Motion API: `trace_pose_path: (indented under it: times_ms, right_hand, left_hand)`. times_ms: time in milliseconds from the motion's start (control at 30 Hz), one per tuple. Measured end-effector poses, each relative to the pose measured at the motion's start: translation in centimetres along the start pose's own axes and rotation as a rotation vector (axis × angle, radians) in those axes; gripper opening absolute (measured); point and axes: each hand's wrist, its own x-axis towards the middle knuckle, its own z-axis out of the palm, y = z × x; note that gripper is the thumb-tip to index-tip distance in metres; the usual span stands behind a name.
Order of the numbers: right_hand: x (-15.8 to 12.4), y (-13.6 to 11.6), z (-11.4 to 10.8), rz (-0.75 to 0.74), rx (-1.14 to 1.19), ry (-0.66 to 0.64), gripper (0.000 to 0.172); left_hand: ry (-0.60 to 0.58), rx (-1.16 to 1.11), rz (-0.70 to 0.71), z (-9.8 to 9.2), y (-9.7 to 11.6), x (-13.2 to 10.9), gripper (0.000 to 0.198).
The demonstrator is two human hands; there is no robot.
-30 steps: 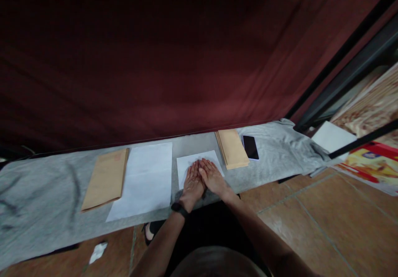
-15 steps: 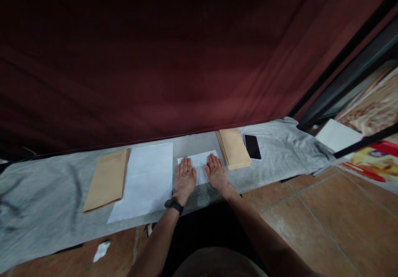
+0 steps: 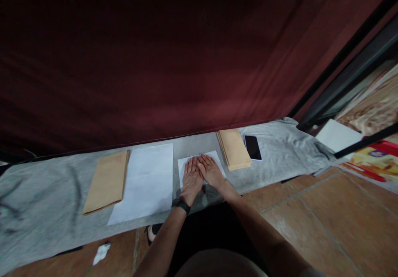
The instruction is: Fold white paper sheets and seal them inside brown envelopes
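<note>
A small folded white sheet lies on the grey cloth in front of me. My left hand rests flat on it with fingers stretched out, a black band on the wrist. My right hand lies flat beside it, fingers together and touching the left hand's fingers. Neither hand grips anything. Most of the sheet is hidden under my palms.
A large white sheet and a brown envelope lie to the left. A stack of brown envelopes and a black phone lie to the right. A dark red curtain hangs behind. A crumpled white scrap lies on the tiled floor.
Half a second ago my hands were spread apart on the folded sheet; now they have slid back together at its middle, as they were one second ago.
</note>
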Motion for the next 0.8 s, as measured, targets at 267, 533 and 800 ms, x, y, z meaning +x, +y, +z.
trace_pose_path:
  times_ms: [267, 533, 800]
  right_hand:
    - [0.3, 0.6, 1.4, 0.134, -0.019, 0.087, 0.052]
    - [-2.6, 0.6, 1.7, 0.260, -0.107, 0.168, 0.066]
    - [-6.1, -0.2, 1.0, 0.278, -0.084, 0.277, 0.067]
  left_hand:
    - [0.047, 0.013, -0.026, 0.4, -1.2, 0.1, 0.059]
    - [0.177, 0.008, -0.235, 0.6, -1.2, -2.0, 0.059]
    - [0.281, -0.044, -0.268, 0.6, -0.5, -4.9, 0.061]
